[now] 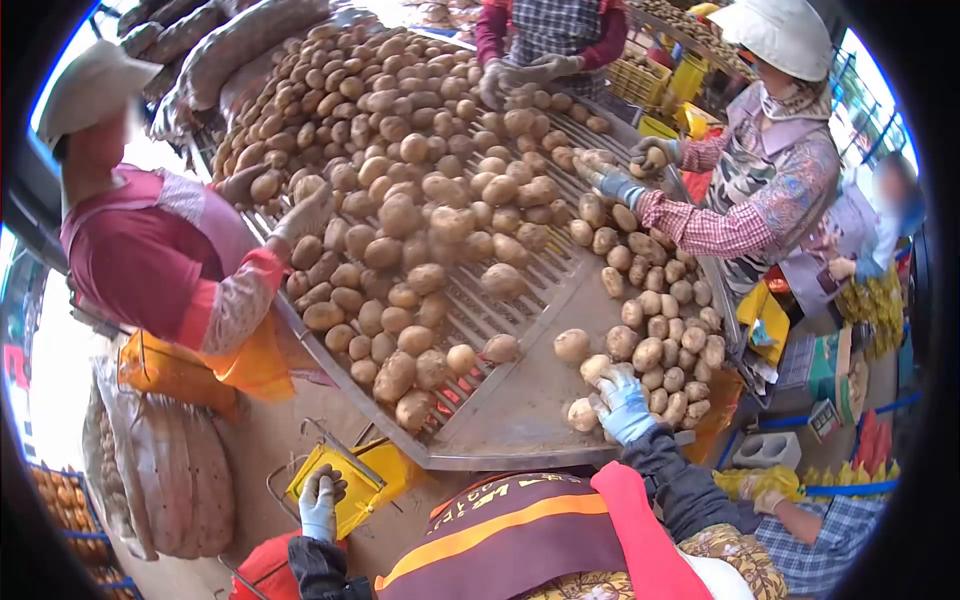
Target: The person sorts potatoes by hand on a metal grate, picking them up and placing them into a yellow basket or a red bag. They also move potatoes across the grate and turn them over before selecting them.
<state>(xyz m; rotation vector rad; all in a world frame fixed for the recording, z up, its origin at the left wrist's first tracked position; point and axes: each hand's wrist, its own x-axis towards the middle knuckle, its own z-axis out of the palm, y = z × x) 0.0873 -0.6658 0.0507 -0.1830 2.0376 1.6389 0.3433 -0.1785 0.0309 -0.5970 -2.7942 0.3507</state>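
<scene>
1. Potatoes (648, 352) lie bunched on the right side of the metal table (510, 425), just this side of a co-worker in a white hat (780, 35).
2. The right hand (624, 405), in a pale blue glove, reaches over their near edge, fingers touching; from here I can't tell whether they've closed around one.
3. The left hand (320, 503), gloved too, hangs below the table by a yellow container (398, 470), well apart from the potatoes; I can't make out its grip.
4. A far larger heap (400, 213) covers the slats, a co-worker in pink (150, 250) at its left.
</scene>
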